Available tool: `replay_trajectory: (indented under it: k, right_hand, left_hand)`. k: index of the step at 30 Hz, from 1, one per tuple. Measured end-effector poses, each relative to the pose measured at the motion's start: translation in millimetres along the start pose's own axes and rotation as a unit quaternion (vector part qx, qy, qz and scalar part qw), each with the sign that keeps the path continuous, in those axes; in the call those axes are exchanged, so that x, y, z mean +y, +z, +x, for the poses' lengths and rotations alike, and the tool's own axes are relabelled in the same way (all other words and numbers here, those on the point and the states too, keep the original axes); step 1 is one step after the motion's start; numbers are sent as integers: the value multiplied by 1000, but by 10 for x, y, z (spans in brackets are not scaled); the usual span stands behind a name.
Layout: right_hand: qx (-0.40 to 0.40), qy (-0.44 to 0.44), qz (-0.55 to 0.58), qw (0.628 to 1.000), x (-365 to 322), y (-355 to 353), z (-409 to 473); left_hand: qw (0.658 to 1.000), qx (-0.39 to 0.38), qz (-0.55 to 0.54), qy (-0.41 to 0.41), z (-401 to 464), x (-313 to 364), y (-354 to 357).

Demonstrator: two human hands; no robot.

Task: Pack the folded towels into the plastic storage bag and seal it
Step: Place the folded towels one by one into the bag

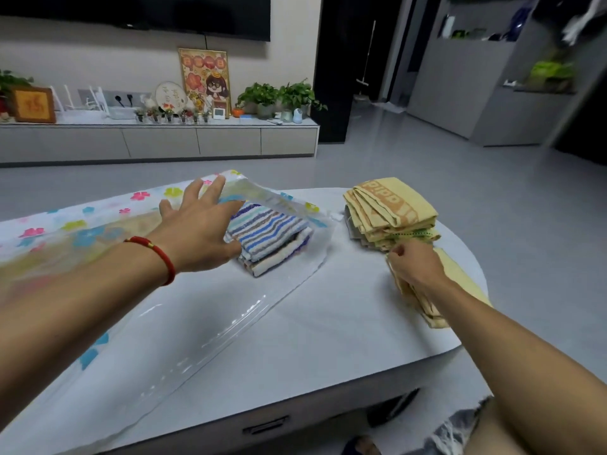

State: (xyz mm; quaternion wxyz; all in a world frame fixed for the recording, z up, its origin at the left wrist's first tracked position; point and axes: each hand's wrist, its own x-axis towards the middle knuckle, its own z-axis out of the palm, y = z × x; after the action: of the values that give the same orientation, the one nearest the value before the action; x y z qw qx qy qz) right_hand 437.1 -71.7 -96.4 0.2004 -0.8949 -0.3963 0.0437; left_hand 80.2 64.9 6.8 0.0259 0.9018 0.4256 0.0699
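A: What is being shown on the white oval tabletop [328, 323]?

B: A large clear plastic storage bag printed with coloured flowers [98, 231] is being seen lying flat across the table from nine o'clock toward the centre. Its open mouth is being turned toward three o'clock. A folded towel striped in blue, grey and white [272, 238] is being seen lying just at that mouth, partly under the bag's upper sheet.

A: And the left hand [200, 228]?

B: It is being held with spread fingers, palm down. The thumb is being pressed against the near edge of the striped towel, while the fingertips are being laid on the bag's upper sheet at twelve o'clock of the towel. Nothing is being clasped by it. A red cord bracelet [157, 254] is being worn on that wrist.

A: The right hand [417, 264]?

B: It is being closed on the edge of a folded pale yellow towel [423, 300] at about four o'clock of the table. A stack of folded yellow towels with orange lettered bands [391, 208] is being seen at two o'clock, just beyond the knuckles and well apart from the bag.
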Motion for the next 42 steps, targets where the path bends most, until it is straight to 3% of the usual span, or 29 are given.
replay_trajectory:
  k: [3, 6, 10, 13, 18, 26, 30, 32, 35, 37, 39, 42]
  right_hand:
    - [-18, 118, -118, 986, 602, 2, 115]
    - [-96, 233, -102, 962, 943, 91, 163]
    - [-62, 231, -57, 969, 1022, -36, 268]
    - [-102, 235, 80, 963, 1010, -180, 274]
    - [-240, 221, 348, 879, 921, -307, 135]
    - [-468, 83, 432, 766, 248, -308, -164]
    - [-578, 13, 485, 656, -523, -91, -427]
    - [-605, -33, 489, 627, -993, 88, -587]
    - [-571, -77, 536, 616, -1736, 378, -752]
    - [-486, -45, 599, 635, -2158, 613, -836]
    - [-401, 13, 589, 701, -2409, 938, -913]
    - [-342, 63, 476, 808, -2541, 1452, -1105]
  left_hand:
    - [1000, 2, 9, -2, -30, 9, 45]
    - [1000, 5, 20, -6, -59, -13, 75]
    - [999, 16, 38, -17, -86, -59, 107]
    - [993, 38, 105, -23, -142, -101, 98]
    - [968, 57, 244, -27, -358, -252, 47]
    - [956, 10, 290, -52, -559, -486, -75]
    - [961, 20, 274, -35, -523, -504, -217]
    - [964, 21, 262, -35, -499, -488, -293]
    - [968, 20, 247, -41, -472, -472, -391]
    - [970, 20, 238, -42, -460, -471, -451]
    - [971, 22, 233, -50, -447, -477, -495]
    - [972, 25, 227, -56, -428, -490, -517]
